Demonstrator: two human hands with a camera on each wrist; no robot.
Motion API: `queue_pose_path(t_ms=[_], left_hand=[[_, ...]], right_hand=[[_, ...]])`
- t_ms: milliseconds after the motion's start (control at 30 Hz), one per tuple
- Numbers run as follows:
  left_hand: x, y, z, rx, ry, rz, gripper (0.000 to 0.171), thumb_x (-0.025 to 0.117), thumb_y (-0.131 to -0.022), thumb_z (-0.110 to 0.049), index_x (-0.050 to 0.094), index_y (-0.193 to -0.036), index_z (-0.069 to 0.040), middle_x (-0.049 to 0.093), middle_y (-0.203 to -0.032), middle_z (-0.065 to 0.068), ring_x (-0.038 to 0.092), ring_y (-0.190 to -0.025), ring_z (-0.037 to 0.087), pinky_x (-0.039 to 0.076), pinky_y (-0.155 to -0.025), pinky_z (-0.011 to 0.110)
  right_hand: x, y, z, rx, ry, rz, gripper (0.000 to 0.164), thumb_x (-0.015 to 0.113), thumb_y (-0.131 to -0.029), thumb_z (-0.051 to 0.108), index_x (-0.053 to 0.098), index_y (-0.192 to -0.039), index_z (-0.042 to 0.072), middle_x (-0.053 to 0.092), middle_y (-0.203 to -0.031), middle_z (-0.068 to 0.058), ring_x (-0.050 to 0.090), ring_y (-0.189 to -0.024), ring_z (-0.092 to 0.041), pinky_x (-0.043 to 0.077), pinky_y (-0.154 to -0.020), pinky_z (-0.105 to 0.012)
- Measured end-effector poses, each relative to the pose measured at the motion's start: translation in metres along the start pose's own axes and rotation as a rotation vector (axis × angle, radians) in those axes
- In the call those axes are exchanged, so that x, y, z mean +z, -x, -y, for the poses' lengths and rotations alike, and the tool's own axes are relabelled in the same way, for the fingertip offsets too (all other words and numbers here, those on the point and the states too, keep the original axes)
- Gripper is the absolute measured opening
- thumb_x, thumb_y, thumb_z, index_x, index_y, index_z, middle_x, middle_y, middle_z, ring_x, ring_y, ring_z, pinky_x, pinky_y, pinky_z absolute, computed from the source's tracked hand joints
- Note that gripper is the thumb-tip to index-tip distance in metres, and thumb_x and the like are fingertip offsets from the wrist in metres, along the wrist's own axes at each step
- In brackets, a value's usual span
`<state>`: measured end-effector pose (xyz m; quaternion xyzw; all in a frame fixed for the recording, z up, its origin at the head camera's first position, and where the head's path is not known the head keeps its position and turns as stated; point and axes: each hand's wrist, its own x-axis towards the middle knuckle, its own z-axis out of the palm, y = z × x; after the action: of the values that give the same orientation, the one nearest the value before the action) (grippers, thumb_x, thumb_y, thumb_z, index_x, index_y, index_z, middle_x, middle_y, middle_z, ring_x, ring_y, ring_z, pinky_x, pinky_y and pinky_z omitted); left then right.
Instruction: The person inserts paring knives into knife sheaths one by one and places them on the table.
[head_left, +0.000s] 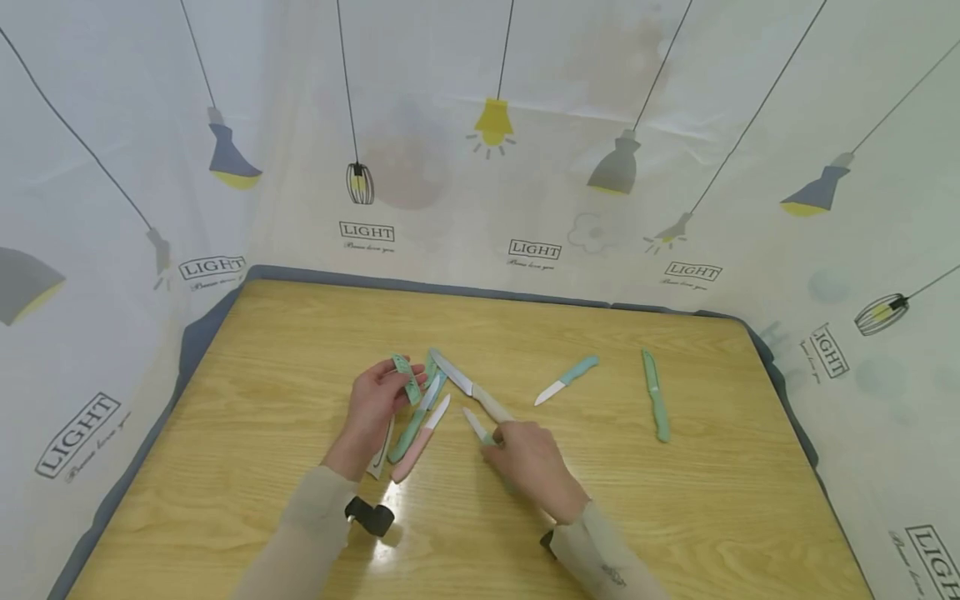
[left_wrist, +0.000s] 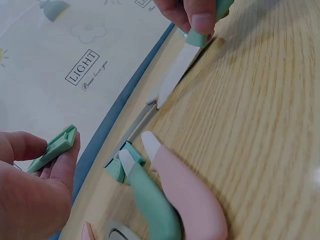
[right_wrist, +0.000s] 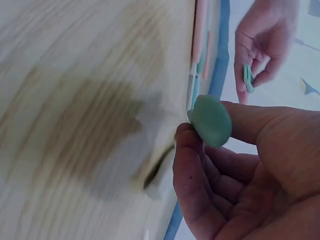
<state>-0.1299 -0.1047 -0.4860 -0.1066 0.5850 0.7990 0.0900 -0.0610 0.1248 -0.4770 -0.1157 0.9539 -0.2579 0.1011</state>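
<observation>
My left hand (head_left: pixel 369 402) pinches a small green blade sheath (head_left: pixel 407 380) between thumb and fingers, raised above the table. My right hand (head_left: pixel 534 463) grips a small knife by its green handle (right_wrist: pixel 212 121); its white blade (left_wrist: pixel 177 72) points toward the far left. Close by that blade lies a larger knife with a cream handle (head_left: pixel 492 406) and a grey blade (head_left: pixel 452 372). Between the hands rest a green-handled knife (head_left: pixel 406 437) and a pink-handled knife (head_left: pixel 413 455) side by side. Another green piece (left_wrist: pixel 115 170) lies near the larger blade's tip.
A pale, dark-marked piece (head_left: pixel 379 457) lies partly behind my left wrist. Toward the right are a blue-handled knife (head_left: pixel 581 369) with a white blade and a green knife (head_left: pixel 655 397) with a green-covered blade. Printed fabric (head_left: pixel 450 192) hangs around the wooden table (head_left: pixel 750 467).
</observation>
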Motion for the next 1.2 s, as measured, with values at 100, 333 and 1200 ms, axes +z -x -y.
queue_pose_path(t_ms=[100,333,1200], left_hand=[[0.003,0.001,0.001,-0.007,0.006,0.004,0.046,0.051,-0.098,-0.006,0.040,-0.139,0.011,0.057,-0.127,0.027,0.060,-0.113,0.030,0.053,-0.090,0.032],[0.011,0.003,0.004,-0.008,0.025,0.036,0.046,0.052,-0.099,-0.009,0.040,-0.138,0.013,0.058,-0.127,0.027,0.061,-0.112,0.029,0.053,-0.089,0.031],[0.039,0.001,0.014,-0.009,0.102,0.080,0.038,0.050,-0.099,-0.004,0.043,-0.135,0.006,0.060,-0.123,0.026,0.061,-0.111,0.032,0.052,-0.092,0.038]], right_hand=[[-0.006,0.005,-0.005,-0.019,-0.011,-0.033,0.020,0.065,-0.090,0.024,0.070,-0.079,0.008,0.048,-0.055,0.009,0.035,-0.041,-0.002,0.028,-0.035,-0.013],[-0.017,0.012,-0.015,-0.053,-0.053,-0.072,0.022,0.065,-0.091,0.026,0.070,-0.093,0.005,0.068,-0.079,0.002,0.053,-0.058,-0.004,0.048,-0.051,-0.019],[-0.015,0.013,-0.010,-0.085,-0.233,-0.081,0.024,0.061,-0.094,0.030,0.073,-0.097,0.009,0.070,-0.076,0.008,0.054,-0.058,-0.001,0.046,-0.048,-0.020]])
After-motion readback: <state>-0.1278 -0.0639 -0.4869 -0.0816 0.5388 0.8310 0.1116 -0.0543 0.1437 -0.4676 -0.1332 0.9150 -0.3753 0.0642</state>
